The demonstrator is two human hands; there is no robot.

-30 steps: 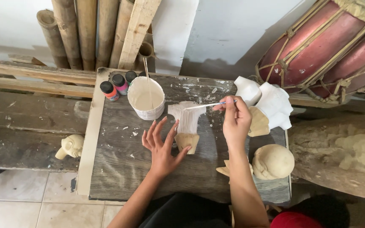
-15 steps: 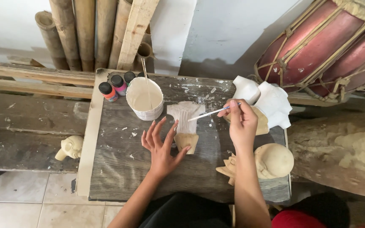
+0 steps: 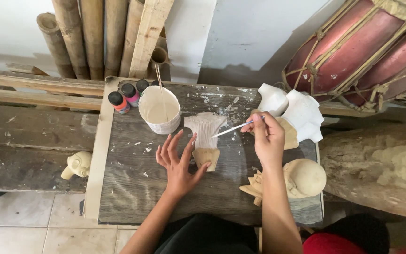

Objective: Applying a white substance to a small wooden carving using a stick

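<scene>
1. A small wooden carving (image 3: 206, 138), fan-shaped at the top and narrowing to a bare wooden base, was laid flat near the middle of a weathered wooden table (image 3: 132, 188). Its upper part was coated white; its base was left unpainted.
2. The left hand (image 3: 179, 160) was placed palm down on the table just left of the carving, with the fingers spread wide. The thumb was set against the unpainted base; nothing was gripped.
3. The right hand (image 3: 268, 138) was held to the right of the carving, its fingers pinched narrowly round the handle of a thin paintbrush (image 3: 233, 128). The brush tip was pointed left, at the right edge of the white part; whether it touched could not be told.
4. A white cup of pale paint (image 3: 160, 110), with a thin stick stood in it, was seen just beside the carving, at its upper left.
5. Three small paint bottles (image 3: 128, 94) with dark caps were grouped at the table's rear left corner.
6. Two white-coated carvings (image 3: 297, 110) were set at the rear right, and a rounded unpainted carving (image 3: 301, 178) lay near the right forearm.
7. A small pale figure (image 3: 77, 164) was seen on the bench to the left of the table.
8. Bamboo poles (image 3: 85, 37) were leaned against the wall behind, and a red drum (image 3: 353, 47) was seen at the upper right.
</scene>
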